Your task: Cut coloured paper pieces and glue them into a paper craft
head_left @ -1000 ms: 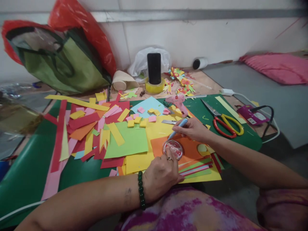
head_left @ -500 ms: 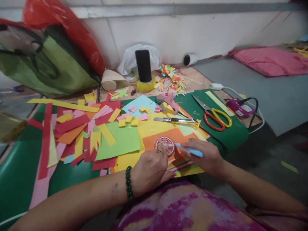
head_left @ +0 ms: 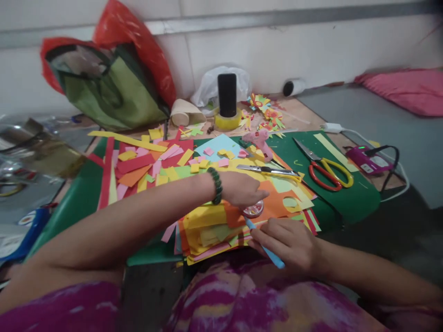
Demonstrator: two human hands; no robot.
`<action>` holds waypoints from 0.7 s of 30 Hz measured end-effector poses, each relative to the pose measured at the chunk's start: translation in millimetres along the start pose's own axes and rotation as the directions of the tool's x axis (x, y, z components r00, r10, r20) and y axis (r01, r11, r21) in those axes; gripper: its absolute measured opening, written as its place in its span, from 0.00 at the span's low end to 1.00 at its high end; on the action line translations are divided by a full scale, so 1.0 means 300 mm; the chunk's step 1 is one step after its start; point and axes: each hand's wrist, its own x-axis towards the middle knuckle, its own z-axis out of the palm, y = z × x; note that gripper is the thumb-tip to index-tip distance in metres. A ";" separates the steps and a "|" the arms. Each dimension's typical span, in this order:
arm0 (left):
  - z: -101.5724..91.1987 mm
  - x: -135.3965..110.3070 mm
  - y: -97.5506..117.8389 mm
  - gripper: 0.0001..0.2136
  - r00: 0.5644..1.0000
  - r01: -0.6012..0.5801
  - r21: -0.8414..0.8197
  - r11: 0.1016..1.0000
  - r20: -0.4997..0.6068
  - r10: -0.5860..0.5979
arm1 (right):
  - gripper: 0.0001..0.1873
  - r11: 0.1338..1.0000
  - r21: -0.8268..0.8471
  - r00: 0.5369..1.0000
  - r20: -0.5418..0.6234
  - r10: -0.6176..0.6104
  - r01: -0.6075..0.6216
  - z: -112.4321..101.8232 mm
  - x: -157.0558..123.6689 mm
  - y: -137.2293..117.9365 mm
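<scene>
My left hand [head_left: 242, 189], with a green bead bracelet at the wrist, reaches over a clear round disc [head_left: 254, 210] with red showing through it. Its fingers are bent down onto the disc's top, partly hidden from me, with one finger stretched to the right. A light blue pen-shaped tool [head_left: 265, 244] is gripped in my right hand [head_left: 289, 242], its tip at the disc's near left edge. Under the disc lies orange paper [head_left: 275, 193] on a stack of coloured sheets. To the right of the disc, a round hole [head_left: 290, 202] in the orange paper shows pale paper beneath.
Beyond the hands lie a utility knife [head_left: 268, 171], a pink glue gun [head_left: 261, 142] and red-and-yellow scissors [head_left: 327, 170]. Paper scraps cover the left side of the green mat [head_left: 367, 184]. A phone [head_left: 227, 94] stands in a yellow tape roll [head_left: 226, 121].
My left arm has swung up and around, so the hand now comes over the disc from behind. The blue tool's tip has moved from the disc's right side to its near left edge.
</scene>
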 end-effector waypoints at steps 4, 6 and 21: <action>-0.048 0.055 0.004 0.27 0.988 -0.007 -0.037 0.999 0.156 0.013 | 0.08 0.982 -0.127 0.990 0.053 -0.131 0.136 0.046 0.064 0.009; -0.055 0.070 0.016 0.27 0.986 0.032 -0.061 0.998 0.166 -0.022 | 0.11 0.970 -0.192 0.989 0.061 -0.137 0.146 0.070 0.084 0.014; -0.067 0.139 0.072 0.32 0.960 0.205 -0.156 0.966 0.224 -0.167 | 0.16 0.894 -0.448 0.752 0.582 0.310 -0.023 0.147 0.184 0.013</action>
